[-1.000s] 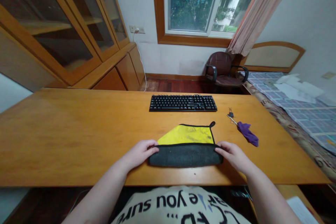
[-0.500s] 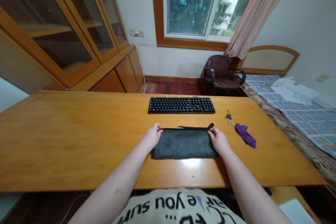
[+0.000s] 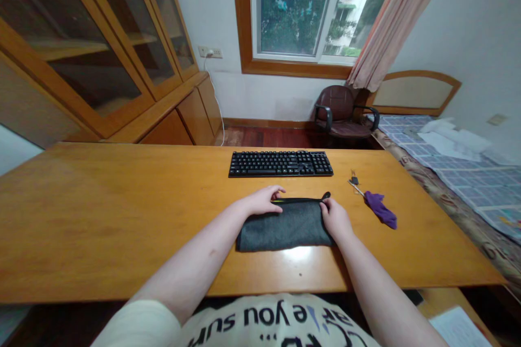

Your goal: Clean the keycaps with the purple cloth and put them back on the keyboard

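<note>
A dark grey cloth (image 3: 285,227) with a thin yellow edge lies folded on the wooden desk (image 3: 101,217) in front of me. My left hand (image 3: 260,201) rests on its far left part, fingers curved flat along the top edge. My right hand (image 3: 334,218) presses the cloth's right end, thumb and fingers pinched at the far corner beside its small black loop.
A black keyboard (image 3: 280,163) lies just beyond the cloth. To the right lie keys (image 3: 355,181) with a purple pouch (image 3: 380,209). Behind the desk stand a glass-door cabinet (image 3: 101,49), a brown armchair (image 3: 342,111) and a bed (image 3: 468,162) at right.
Both hands folded the grey near edge forward over the yellow side, hiding it. Since then my left hand has slid right along the cloth's top edge; my right hand stayed at the right corner.
</note>
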The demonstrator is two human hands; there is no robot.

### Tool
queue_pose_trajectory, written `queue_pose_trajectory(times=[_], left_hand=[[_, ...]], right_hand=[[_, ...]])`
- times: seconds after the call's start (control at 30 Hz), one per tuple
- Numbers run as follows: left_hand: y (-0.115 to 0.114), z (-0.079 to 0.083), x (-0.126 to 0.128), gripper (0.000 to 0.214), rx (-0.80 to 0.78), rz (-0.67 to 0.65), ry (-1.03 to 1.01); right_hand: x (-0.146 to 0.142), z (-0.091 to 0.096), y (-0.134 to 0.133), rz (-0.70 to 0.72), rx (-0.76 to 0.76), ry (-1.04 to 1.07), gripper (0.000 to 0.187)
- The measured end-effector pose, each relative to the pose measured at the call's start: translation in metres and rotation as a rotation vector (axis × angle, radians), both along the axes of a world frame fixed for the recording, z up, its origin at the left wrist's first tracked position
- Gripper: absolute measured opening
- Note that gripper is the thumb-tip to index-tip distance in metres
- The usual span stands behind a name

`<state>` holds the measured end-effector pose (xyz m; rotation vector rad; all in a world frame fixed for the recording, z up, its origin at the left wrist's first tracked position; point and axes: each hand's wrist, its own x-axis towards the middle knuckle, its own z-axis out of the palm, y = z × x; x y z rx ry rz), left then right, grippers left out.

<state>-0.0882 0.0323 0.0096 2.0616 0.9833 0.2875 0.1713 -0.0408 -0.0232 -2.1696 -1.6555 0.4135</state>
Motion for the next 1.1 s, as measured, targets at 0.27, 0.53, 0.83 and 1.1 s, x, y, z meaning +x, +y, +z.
queue_pose_trajectory(times=[0.27, 0.53, 0.83, 1.1], left_hand=[[-0.009, 0.012, -0.035, 0.037, 0.059, -0.089, 0.193], [-0.023, 0.009, -0.058, 0.021, 0.121, 0.064, 0.186], [-0.036, 0.000, -0.069, 0.024, 0.124, 0.073, 0.177], [-0.053, 0.006, -0.064, 0.032, 0.295, 0.152, 0.392]], right_hand=[[-0.001, 0.000, 0.000, -0.017, -0.009, -0.019, 0.025], [-0.002, 0.003, -0.003, 0.038, -0.001, -0.038, 0.024], [-0.003, 0.000, -0.004, 0.102, 0.047, -0.073, 0.023], [0.000, -0.005, -0.005, 0.163, 0.081, -0.082, 0.022]])
